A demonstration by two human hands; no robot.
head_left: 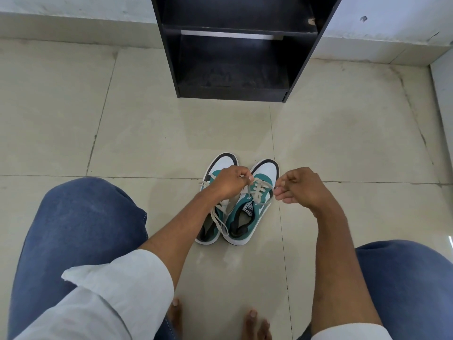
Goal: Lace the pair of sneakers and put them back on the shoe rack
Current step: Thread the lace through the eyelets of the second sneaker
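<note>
Two teal, white and black sneakers stand side by side on the tiled floor, toes pointing away from me. The left sneaker (pixel 221 161) has loose beige lace hanging over its side. The right sneaker (pixel 247 215) has beige lace (pixel 257 192) crossed through its eyelets. My left hand (pixel 229 181) hovers over the shoes, fingers pinched on a lace end of the right sneaker. My right hand (pixel 300 186) is at that sneaker's right side, fingertips pinched together where the lace's other end runs; the lace in it is barely visible.
A black shoe rack (pixel 169 45) with bare shelves stands against the wall straight ahead, a short reach beyond the sneakers. My knees in blue jeans flank the shoes, and my bare toes (pixel 255 320) show at the bottom.
</note>
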